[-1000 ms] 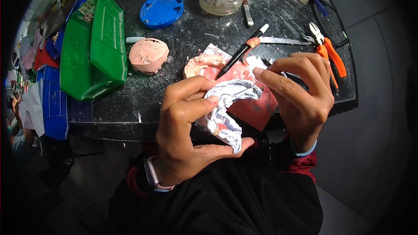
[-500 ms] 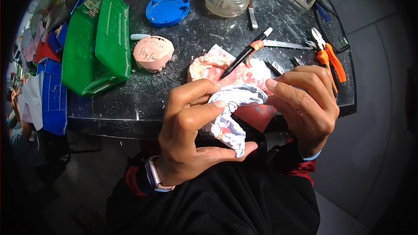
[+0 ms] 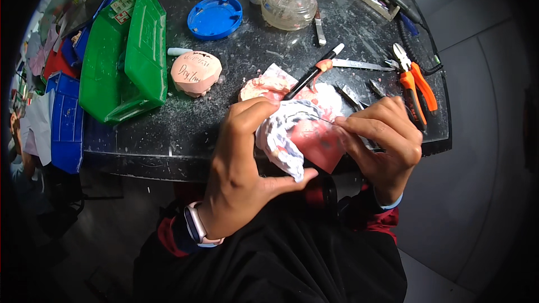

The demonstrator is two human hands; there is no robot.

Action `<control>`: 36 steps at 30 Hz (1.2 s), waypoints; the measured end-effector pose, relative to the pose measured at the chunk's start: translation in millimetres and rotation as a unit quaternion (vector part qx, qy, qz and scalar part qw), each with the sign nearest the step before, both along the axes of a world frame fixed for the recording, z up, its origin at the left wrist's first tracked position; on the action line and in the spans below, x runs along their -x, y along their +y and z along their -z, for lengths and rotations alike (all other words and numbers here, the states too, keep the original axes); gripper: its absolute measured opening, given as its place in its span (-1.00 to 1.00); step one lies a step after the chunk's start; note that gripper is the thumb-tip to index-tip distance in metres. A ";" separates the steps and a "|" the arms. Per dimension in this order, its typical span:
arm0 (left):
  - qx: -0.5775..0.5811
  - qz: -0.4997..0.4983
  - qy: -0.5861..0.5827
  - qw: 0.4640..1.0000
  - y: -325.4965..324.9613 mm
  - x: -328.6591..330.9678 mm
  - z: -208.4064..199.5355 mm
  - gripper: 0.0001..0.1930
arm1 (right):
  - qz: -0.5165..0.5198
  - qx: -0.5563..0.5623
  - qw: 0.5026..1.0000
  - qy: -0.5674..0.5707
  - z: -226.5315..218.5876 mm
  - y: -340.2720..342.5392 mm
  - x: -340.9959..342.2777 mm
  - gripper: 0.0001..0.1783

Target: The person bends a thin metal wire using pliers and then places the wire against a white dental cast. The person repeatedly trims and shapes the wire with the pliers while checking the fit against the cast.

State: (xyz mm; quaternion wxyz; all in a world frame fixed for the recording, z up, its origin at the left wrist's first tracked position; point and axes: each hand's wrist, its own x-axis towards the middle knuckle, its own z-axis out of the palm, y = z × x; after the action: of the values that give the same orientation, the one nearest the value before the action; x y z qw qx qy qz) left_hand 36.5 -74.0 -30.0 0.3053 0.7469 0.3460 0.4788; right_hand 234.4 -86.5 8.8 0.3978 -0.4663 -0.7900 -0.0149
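My left hand (image 3: 236, 163) is closed round a white horseshoe-shaped dental cast (image 3: 275, 140), thumb at its lower end and fingers along its upper side. Small pinkish patches show on the cast. Between thumb and fingertips, my right hand (image 3: 384, 143) pinches a thin dark wire (image 3: 324, 119), whose curved far end lies along the cast's upper arch. Just beyond sit a pale pink plaster cast (image 3: 264, 85), partly hidden by my left fingers, and a pink wax sheet (image 3: 320, 143). A black pen (image 3: 307, 81) with an orange band leans over them.
A green bin (image 3: 147, 50) and blue bin (image 3: 67, 126) stand at left, near a labelled pink plaster block (image 3: 196, 73). Farther back are a blue lid (image 3: 215, 18) and glass jar (image 3: 289, 5). Orange-handled cutters (image 3: 412, 84) and a metal ruler-like blade (image 3: 362, 65) lie at right.
The white cast has tilted and shifted left in my left hand, uncovering more of the pink sheet. My right hand has moved slightly left and down, and the wire now shows clearly against the cast.
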 end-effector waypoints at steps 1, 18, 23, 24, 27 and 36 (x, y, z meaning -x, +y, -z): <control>-0.003 -0.023 0.069 0.997 1.0 0.3 -0.6 -0.13 | 0.001 -0.002 1.000 -0.003 0.1 -0.5 -1.2 -0.81; -0.155 -0.035 -0.019 0.987 0.9 4.7 -35.9 -0.83 | -0.025 0.052 0.998 0.025 -16.7 -22.9 -1.9 -0.79; -0.170 -0.060 -0.029 0.983 -0.7 7.9 -33.2 -0.85 | 0.026 0.086 0.996 -0.001 -24.3 -35.9 -10.5 -0.67; -0.162 -0.066 -0.042 0.984 0.0 9.0 -33.5 -0.86 | 0.096 0.066 0.993 0.019 -19.0 -37.8 -16.3 -0.58; -0.123 -0.038 -0.087 0.988 -0.9 13.4 -36.5 -0.82 | 0.227 0.086 0.968 -0.068 -4.8 -35.5 -44.1 -0.60; -0.074 0.034 -0.175 0.981 -5.6 8.1 -34.1 -0.85 | 0.196 0.071 0.955 -0.212 23.6 -25.4 -30.9 -0.76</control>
State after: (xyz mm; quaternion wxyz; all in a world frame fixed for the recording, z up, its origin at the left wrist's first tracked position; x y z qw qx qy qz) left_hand 28.4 -79.6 4.2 0.3214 0.6834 0.2249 0.6157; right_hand 265.3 -111.9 -14.8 0.1758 -0.6254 -0.7482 -0.1351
